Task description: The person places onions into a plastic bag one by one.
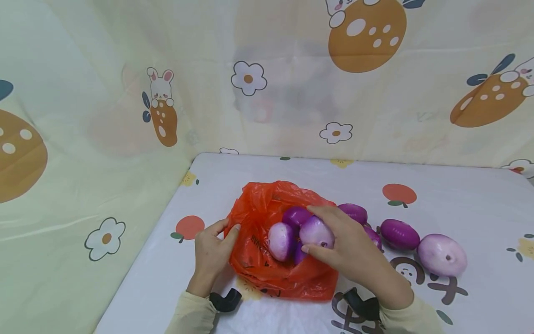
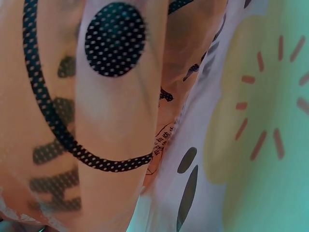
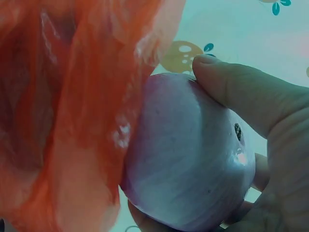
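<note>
A: What is the right hand (image 1: 350, 246) doing?

B: Its fingers (image 3: 241, 87) and thumb are curled round a pale purple onion (image 1: 317, 232), held over the mouth of the orange plastic bag (image 1: 258, 208) at the lower centre of the head view. The right wrist view shows that onion touching the bag's film.

A: And the left hand (image 1: 210, 250)?

B: It pinches the bag's left edge between thumb and fingers, just left of centre.

A: What else is in the bag?

B: Another pale onion (image 1: 281, 241) and a darker purple one (image 1: 295, 215) behind it.

A: Any writing?

B: Black print on the bag; in the left wrist view there is a dotted ring, a dotted disc and small characters, too blurred to read.

A: The rest?

B: Loose onions lie on the counter (image 1: 459, 204) right of the bag: a dark one (image 1: 399, 234) and a pale one (image 1: 442, 255) at the far right. The counter's cloth has fruit drawings and dark lettering near the lower right, partly hidden by the wrist.
</note>
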The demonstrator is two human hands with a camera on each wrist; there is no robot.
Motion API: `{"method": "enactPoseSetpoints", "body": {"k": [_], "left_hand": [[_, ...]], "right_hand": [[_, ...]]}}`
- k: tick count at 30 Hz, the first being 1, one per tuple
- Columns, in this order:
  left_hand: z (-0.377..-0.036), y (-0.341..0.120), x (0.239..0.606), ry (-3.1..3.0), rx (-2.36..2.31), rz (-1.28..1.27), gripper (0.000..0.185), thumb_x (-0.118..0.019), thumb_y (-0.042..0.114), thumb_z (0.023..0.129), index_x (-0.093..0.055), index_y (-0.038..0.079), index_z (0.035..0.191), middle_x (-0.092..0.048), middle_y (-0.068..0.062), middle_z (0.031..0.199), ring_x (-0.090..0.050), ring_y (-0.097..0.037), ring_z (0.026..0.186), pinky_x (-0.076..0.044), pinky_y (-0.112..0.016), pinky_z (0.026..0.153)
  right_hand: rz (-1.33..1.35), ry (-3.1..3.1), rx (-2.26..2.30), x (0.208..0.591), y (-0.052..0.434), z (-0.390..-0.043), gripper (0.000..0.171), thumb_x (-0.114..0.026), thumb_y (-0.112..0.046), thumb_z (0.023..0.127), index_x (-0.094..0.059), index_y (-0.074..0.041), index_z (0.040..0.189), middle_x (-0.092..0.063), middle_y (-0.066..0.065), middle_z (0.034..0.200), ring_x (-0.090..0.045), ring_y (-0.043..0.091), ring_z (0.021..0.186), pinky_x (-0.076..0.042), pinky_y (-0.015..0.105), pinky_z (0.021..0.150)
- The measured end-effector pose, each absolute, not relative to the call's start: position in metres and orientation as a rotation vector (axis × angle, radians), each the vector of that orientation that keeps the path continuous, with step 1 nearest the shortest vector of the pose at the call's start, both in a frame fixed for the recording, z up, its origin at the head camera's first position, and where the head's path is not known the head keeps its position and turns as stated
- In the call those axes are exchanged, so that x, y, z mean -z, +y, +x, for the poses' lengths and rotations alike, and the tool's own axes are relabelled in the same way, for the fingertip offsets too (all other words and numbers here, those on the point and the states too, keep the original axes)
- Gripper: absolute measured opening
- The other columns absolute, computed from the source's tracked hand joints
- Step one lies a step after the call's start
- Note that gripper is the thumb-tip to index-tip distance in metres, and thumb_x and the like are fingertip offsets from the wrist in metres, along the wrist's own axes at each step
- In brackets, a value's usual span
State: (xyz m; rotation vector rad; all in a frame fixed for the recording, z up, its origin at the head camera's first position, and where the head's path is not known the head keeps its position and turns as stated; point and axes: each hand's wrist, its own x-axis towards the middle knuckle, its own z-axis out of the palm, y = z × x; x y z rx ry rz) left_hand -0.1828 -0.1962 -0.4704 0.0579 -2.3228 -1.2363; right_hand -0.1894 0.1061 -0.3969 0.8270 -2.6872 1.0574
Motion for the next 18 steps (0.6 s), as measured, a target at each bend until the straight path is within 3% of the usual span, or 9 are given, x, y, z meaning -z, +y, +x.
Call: {"method": "enactPoseSetpoints", "body": {"k": [18], "left_hand": [[-0.1828,-0.1966,0.4708,-2.318,1.242,0.057,0.023,-0.078,0.016,0.091,-0.081,0.003,0.11,-0.08,-0.011,0.102,-0.075,-0.031,0.103,-0.062,-0.052,0.087]], "right_hand": [[0.862,-2.788,-1.043,0.4016,0.0987,-0.1862,0.077,-0.085,-0.033,0.087,-0.051,-0.013,0.153,-0.058,0.013,0.145,-0.058,0.036,0.131,-0.058,0.059,0.093]]}}
